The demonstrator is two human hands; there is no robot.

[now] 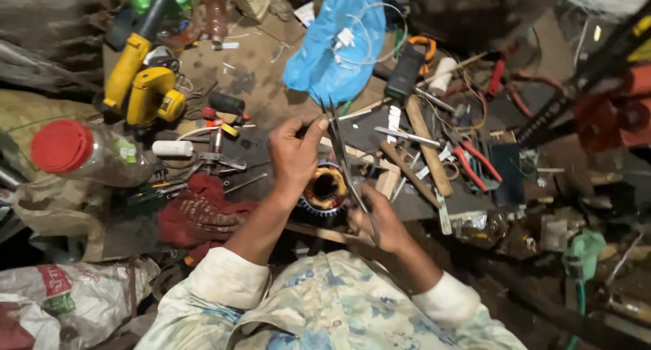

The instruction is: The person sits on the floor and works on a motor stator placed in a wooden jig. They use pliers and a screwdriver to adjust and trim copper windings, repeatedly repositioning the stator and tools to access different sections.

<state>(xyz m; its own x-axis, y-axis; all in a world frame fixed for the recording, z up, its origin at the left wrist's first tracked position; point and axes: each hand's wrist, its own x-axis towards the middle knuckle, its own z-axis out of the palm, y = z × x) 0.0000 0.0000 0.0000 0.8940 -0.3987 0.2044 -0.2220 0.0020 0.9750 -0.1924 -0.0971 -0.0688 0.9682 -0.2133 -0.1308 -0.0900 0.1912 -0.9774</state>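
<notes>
Partly hidden, both hands (295, 153) grip long scissors (342, 157) over a copper-wound stator (324, 190)

The left hand (293, 157) hides the near-left part of the copper-wound stator (325, 190), the right hand (381, 221) covers the scissors' (342, 157) handles, the white sack (64, 299) runs off the near-left edge, and the red-and-black machine (607, 92) at far right is blurred.

Clear plastic jar with red lid and small green label (81, 153) at left, white printed sack with red and green patches (61, 292) bottom left, crumpled blue plastic bag (332, 45) top centre
</notes>
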